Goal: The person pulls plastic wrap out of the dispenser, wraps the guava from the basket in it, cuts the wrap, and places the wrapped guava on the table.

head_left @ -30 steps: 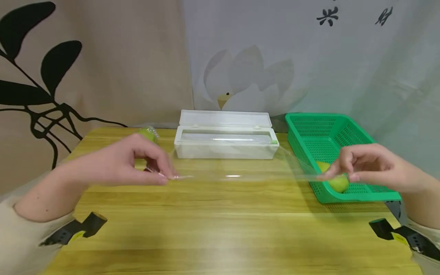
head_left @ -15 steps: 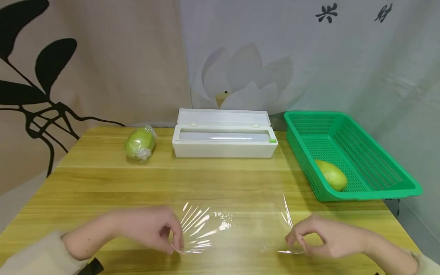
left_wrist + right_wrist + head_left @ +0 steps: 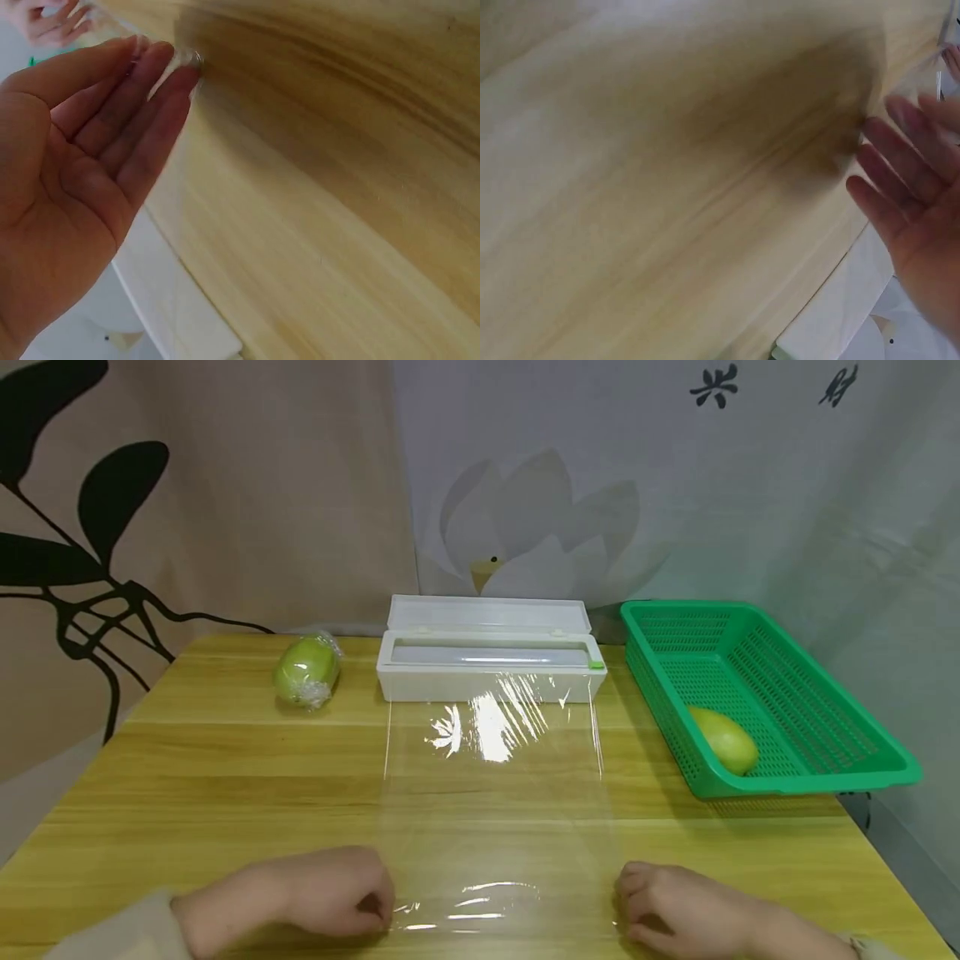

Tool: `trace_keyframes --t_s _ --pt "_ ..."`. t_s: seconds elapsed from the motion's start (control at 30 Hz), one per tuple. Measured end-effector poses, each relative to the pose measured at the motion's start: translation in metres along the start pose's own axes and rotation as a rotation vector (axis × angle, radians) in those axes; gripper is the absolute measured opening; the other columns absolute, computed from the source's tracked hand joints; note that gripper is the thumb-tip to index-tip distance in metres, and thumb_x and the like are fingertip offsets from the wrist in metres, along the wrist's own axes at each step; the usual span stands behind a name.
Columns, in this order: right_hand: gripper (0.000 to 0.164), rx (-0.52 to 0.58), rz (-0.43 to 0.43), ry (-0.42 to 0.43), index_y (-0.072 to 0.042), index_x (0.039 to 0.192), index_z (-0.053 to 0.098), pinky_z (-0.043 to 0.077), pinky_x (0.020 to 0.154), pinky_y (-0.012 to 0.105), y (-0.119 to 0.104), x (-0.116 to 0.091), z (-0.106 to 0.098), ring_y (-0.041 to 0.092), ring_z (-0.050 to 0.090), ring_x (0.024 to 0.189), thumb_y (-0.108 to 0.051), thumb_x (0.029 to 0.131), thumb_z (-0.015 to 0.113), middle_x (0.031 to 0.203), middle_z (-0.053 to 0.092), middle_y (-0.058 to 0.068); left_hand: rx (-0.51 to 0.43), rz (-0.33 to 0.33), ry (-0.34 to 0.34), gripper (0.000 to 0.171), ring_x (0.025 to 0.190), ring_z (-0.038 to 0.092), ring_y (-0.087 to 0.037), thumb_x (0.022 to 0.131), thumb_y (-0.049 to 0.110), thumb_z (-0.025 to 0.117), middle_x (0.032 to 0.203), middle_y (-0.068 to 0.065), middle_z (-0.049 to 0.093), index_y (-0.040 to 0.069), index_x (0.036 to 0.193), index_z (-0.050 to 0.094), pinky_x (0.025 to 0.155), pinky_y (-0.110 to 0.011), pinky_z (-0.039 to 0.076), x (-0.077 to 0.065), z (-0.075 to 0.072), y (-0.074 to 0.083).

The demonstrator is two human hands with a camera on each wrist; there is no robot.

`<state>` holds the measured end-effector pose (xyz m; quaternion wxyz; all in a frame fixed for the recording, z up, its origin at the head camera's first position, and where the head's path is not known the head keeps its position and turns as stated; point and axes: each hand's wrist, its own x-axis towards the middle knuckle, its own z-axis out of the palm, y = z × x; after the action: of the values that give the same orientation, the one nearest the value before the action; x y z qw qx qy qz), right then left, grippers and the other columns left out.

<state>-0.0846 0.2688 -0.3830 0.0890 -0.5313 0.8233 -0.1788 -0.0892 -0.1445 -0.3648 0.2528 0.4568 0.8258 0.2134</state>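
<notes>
A clear sheet of plastic wrap (image 3: 495, 810) stretches from the white wrap dispenser (image 3: 491, 685) toward the near side of the wooden table. My left hand (image 3: 330, 891) pinches its near left corner between thumb and fingertips; the left wrist view shows film bunched at the fingers (image 3: 161, 56). At the near right corner my right hand (image 3: 686, 906) pinches the other end of the edge. The dispenser's lid (image 3: 491, 614) stands raised, and the roll (image 3: 491, 656) shows inside. Bright glare lies on the film just in front of the dispenser.
A green fruit wrapped in film (image 3: 307, 672) sits at the back left of the table (image 3: 187, 785). On the right a green plastic basket (image 3: 810, 783) holds a yellow-green fruit (image 3: 723, 741). A printed curtain (image 3: 300, 485) hangs behind the table.
Both hands have drawn the film from above the table near the dispenser to the near edge, lengthening and lowering the sheet. The dispenser, basket and fruits stay in place.
</notes>
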Motion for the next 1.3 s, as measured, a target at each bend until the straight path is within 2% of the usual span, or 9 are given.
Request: trace_keyframes --t_s 0.3,0.5,0.57,0.67,0.77,0.87,0.93,1.13,1.3 --pt "0.025 -0.142 0.0 0.058 -0.026 0.077 0.058 0.027 0.055 0.0 0.001 0.003 0.003 -0.011 0.036 0.065 -0.009 0.071 0.075 0.07 0.047 -0.02 -0.148 0.019 -0.129 0.015 0.083 0.057 0.009 0.081 0.006 0.065 0.09 0.013 0.07 0.014 0.09 0.074 0.071 -0.01 0.048 -0.012 -0.009 -0.001" --pt "0.024 -0.192 0.083 0.055 -0.027 0.07 0.054 0.027 0.053 0.004 0.003 0.006 -0.005 -0.009 0.033 0.061 -0.018 0.067 0.077 0.065 0.042 -0.021 -0.261 -0.009 -0.219 0.02 0.099 0.059 0.003 0.086 0.014 0.059 0.104 0.01 0.069 0.015 0.101 0.073 0.082 -0.02 0.05 -0.025 -0.038 0.005" --pt "0.019 -0.208 0.162 0.081 -0.021 0.08 0.061 0.044 0.06 0.011 0.006 0.011 -0.012 -0.005 0.047 0.068 -0.024 0.07 0.077 0.075 0.054 -0.016 -0.314 -0.002 -0.118 0.019 0.096 0.06 0.003 0.09 0.017 0.057 0.103 0.009 0.07 0.014 0.103 0.071 0.081 -0.021 0.052 -0.028 -0.051 0.004" --pt "0.051 -0.228 0.306 0.109 -0.006 0.112 0.061 0.054 0.085 0.034 0.011 0.022 -0.017 0.016 0.06 0.102 -0.037 0.074 0.075 0.113 0.063 0.003 -0.298 -0.033 0.121 0.016 0.087 0.061 0.002 0.092 0.021 0.057 0.094 0.009 0.07 0.015 0.1 0.07 0.075 -0.021 0.053 -0.023 -0.068 0.0" --pt "0.086 -0.253 0.402 0.058 0.0 0.136 0.043 0.041 0.103 0.048 0.018 0.032 -0.016 0.034 0.044 0.128 -0.056 0.075 0.066 0.142 0.043 0.018 -0.093 -0.108 0.352 0.013 0.084 0.063 -0.003 0.089 0.017 0.062 0.091 0.008 0.07 0.015 0.1 0.069 0.073 -0.025 0.054 -0.008 -0.073 -0.007" --pt "0.106 -0.228 0.441 -0.047 0.002 0.144 0.029 0.029 0.11 0.052 0.024 0.036 -0.01 0.038 0.027 0.139 -0.071 0.072 0.056 0.152 0.025 0.021 0.127 -0.185 0.444 0.026 0.098 0.064 -0.016 0.086 0.014 0.066 0.105 -0.001 0.069 0.009 0.111 0.065 0.086 -0.035 0.053 0.008 -0.066 -0.021" --pt "0.112 -0.208 0.442 -0.098 0.004 0.145 0.025 0.024 0.112 0.054 0.028 0.036 -0.007 0.039 0.021 0.14 -0.075 0.07 0.053 0.153 0.02 0.022 0.209 -0.22 0.417 0.048 0.118 0.055 -0.028 0.082 0.023 0.07 0.126 -0.011 0.06 0.004 0.125 0.057 0.101 -0.045 0.045 0.016 -0.055 -0.032" --pt "0.121 -0.157 0.409 -0.115 0.005 0.146 0.021 0.001 0.119 0.038 0.031 0.031 -0.004 0.039 0.017 0.141 -0.078 0.064 0.055 0.154 0.016 0.022 0.137 -0.297 0.112 0.119 0.143 0.013 -0.038 0.065 0.067 0.069 0.155 -0.021 0.012 -0.002 0.147 0.018 0.115 -0.054 0.016 0.013 -0.017 -0.051" --pt "0.12 -0.25 0.317 -0.056 0.005 0.145 0.022 -0.019 0.11 0.014 0.034 0.021 -0.002 0.029 0.008 0.145 -0.079 0.066 0.052 0.152 0.02 0.025 0.13 -0.276 0.124 0.125 0.143 0.012 -0.038 0.062 0.075 0.064 0.156 -0.021 0.009 -0.003 0.147 0.015 0.115 -0.054 0.016 0.006 -0.003 -0.057"
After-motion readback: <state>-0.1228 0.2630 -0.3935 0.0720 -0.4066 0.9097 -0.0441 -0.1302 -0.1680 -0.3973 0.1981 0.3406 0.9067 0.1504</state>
